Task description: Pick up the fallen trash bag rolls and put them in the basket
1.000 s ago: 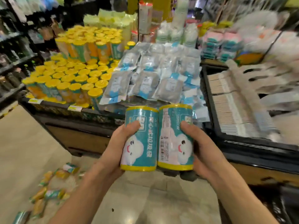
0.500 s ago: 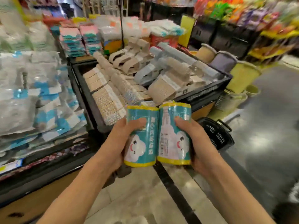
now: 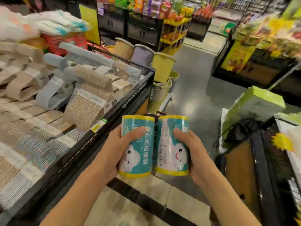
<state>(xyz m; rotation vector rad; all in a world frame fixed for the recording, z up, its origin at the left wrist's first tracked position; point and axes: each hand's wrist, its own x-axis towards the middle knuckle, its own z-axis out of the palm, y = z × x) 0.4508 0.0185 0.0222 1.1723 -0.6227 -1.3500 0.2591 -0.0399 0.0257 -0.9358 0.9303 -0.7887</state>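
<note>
There is only the one camera, worn on the person's head, wide-angled, looking forward and down the shop aisle. Both forearms reach up from the bottom edge, so it sits close above them. A black display bin (image 3: 133, 93) runs along its left; the tiled floor (image 3: 192, 88) stretches away ahead.

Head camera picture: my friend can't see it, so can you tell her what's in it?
A person's left hand and right hand each grip an upright teal trash bag roll and with yellow ends, side by side, in a shop aisle. A black bin of folded cloths stands to the left, and stacked buckets wait beyond it.
</note>
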